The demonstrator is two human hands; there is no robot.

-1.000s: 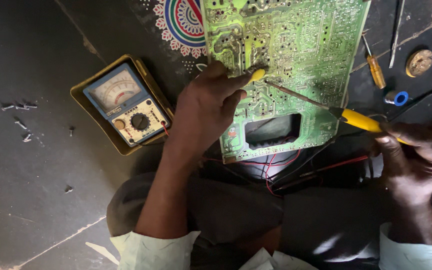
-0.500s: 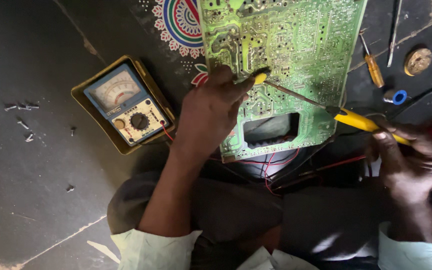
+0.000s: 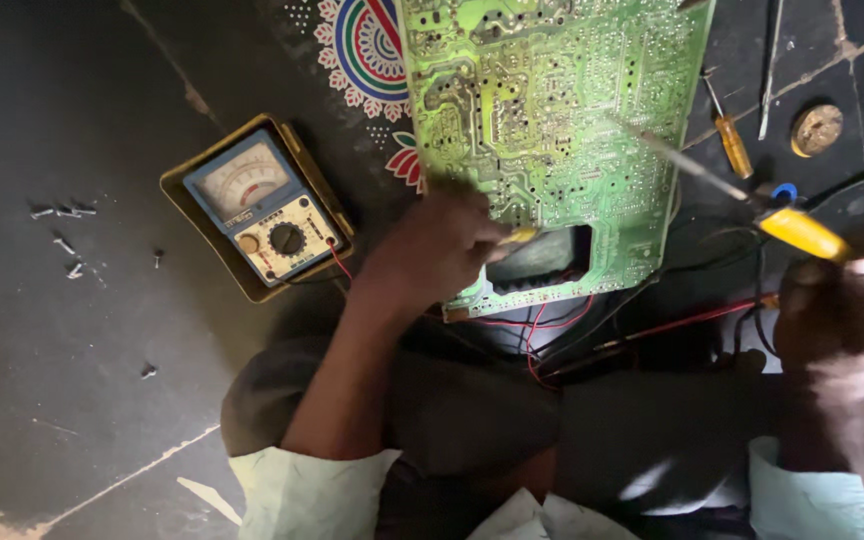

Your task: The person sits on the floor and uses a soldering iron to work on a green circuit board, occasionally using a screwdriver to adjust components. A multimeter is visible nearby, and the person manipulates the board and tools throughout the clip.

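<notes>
Dark floor (image 3: 72,400) lies under everything you work on, with a painted round motif (image 3: 362,50) at the top. Your green board (image 3: 552,130) is the largest thing here, solder side up, its lower edge resting over your lap.

Since a moment ago your left hand (image 3: 432,255) has slid down from mid-board to the lower edge beside the rectangular cutout (image 3: 542,260), fingers curled around a small yellow tip (image 3: 519,237). Your right hand (image 3: 842,320) has pulled back to the right, closed on the yellow-handled tool (image 3: 802,232); its metal shaft now reaches the board higher and further right than before. So the contact points have shifted; the hand is blurred, so the exact grip is unclear.

Left of the board, the meter (image 3: 262,205) sits in its tan open case (image 3: 177,205), the only container in view, holding nothing else. Red leads (image 3: 652,328) run under the board.

Right of the board lie 1 amber-handled screwdriver (image 3: 730,142), a round brass piece (image 3: 816,128) and a blue ring (image 3: 784,190). Several loose screws (image 3: 62,212) lie scattered far left.
</notes>
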